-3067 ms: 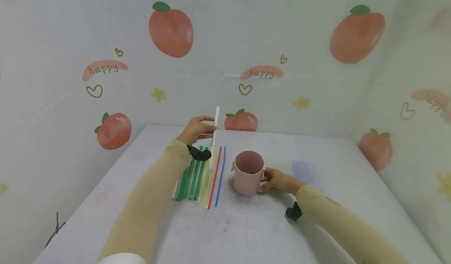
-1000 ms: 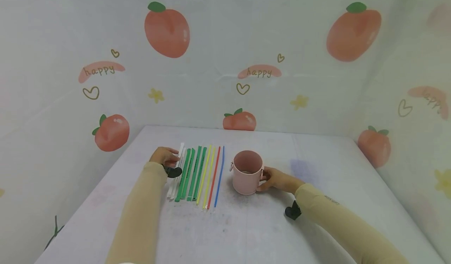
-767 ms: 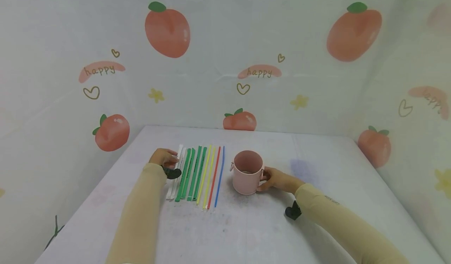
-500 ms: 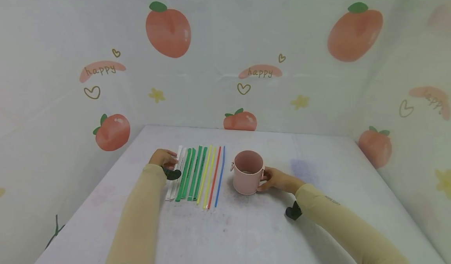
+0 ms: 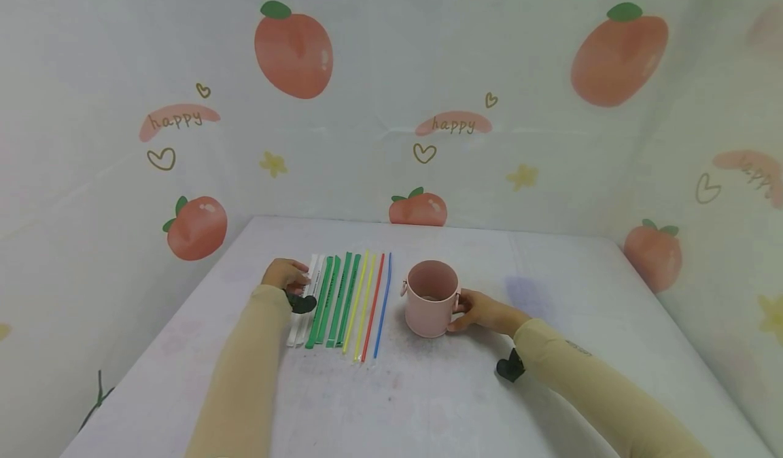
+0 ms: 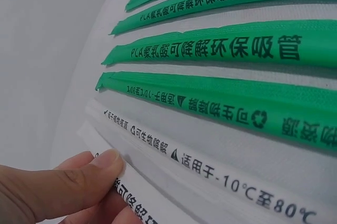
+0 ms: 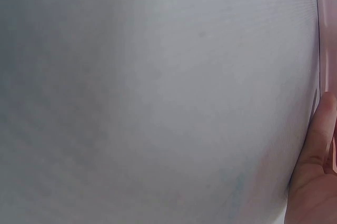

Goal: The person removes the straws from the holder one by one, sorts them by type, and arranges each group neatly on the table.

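Observation:
My left hand (image 5: pixel 286 274) pinches the leftmost white paper-wrapped straw (image 6: pixel 141 200) between thumb and fingers, close to its far end. It lies on the table beside a second white wrapped straw (image 6: pixel 197 166). Several green wrapped straws (image 6: pixel 210 50) come next to these in the row. My right hand (image 5: pixel 486 312) holds the right side of a pink bucket (image 5: pixel 428 316), fingers at its side ring and thumb low on the wall. Only the thumb side of that hand and a strip of the bucket (image 7: pixel 327 34) show in the right wrist view.
Right of the green straws lie two yellow straws (image 5: pixel 361 308), a red straw (image 5: pixel 372 308) and a blue straw (image 5: pixel 383 308), roughly parallel. The bucket stands just right of them on the white table (image 5: pixel 428 403). A printed curtain (image 5: pixel 367 71) rises behind.
About three seconds ago my left hand held a white wrapped straw raised above the row; now the straw lies flat at the row's left end. My right hand stays at the bucket.

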`<state>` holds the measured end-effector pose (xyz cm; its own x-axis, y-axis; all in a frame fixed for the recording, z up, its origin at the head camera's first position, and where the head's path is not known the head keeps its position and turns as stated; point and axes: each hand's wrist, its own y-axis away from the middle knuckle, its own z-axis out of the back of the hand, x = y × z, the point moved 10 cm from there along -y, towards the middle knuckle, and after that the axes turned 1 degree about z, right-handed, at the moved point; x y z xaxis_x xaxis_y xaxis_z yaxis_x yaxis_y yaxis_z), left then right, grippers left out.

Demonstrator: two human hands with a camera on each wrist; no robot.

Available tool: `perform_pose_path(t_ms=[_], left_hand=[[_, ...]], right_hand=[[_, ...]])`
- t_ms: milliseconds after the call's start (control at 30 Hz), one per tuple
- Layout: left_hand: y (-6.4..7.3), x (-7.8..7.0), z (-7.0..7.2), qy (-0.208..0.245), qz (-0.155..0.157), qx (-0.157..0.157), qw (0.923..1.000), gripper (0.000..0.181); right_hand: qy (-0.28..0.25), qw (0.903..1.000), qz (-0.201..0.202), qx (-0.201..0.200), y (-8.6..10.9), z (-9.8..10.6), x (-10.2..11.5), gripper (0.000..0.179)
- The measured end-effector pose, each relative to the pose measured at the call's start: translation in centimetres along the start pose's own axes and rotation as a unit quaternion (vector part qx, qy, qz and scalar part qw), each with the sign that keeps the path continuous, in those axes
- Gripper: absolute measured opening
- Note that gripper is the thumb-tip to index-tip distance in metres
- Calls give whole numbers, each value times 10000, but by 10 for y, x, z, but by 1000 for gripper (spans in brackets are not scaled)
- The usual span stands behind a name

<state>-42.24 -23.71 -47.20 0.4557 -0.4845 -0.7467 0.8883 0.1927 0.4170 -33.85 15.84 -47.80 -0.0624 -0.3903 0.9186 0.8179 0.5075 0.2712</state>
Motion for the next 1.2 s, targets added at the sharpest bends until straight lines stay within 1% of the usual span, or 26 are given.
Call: perform_pose_path(t_ms=[267, 500, 867, 1000, 1200], left_hand=[[8, -4, -1, 89, -111, -10, 9999, 37], [6, -2, 0, 52, -102, -61, 9999, 40], [19, -7, 1, 2, -337, -55, 9994, 40], [18, -7, 1, 13, -390, -72, 9992, 40], [13, -2, 0, 102, -314, -124, 9994, 39]], right_hand=[[-59, 10000, 41, 37, -1, 0, 0, 66], [-76, 10000, -13, 20, 0, 2, -3, 67], [-52, 10000, -26, 14, 1, 2, -1, 70], [-41, 10000, -44, -15, 1, 2, -1, 72], [-16, 10000, -92, -19, -1, 2, -4, 74]])
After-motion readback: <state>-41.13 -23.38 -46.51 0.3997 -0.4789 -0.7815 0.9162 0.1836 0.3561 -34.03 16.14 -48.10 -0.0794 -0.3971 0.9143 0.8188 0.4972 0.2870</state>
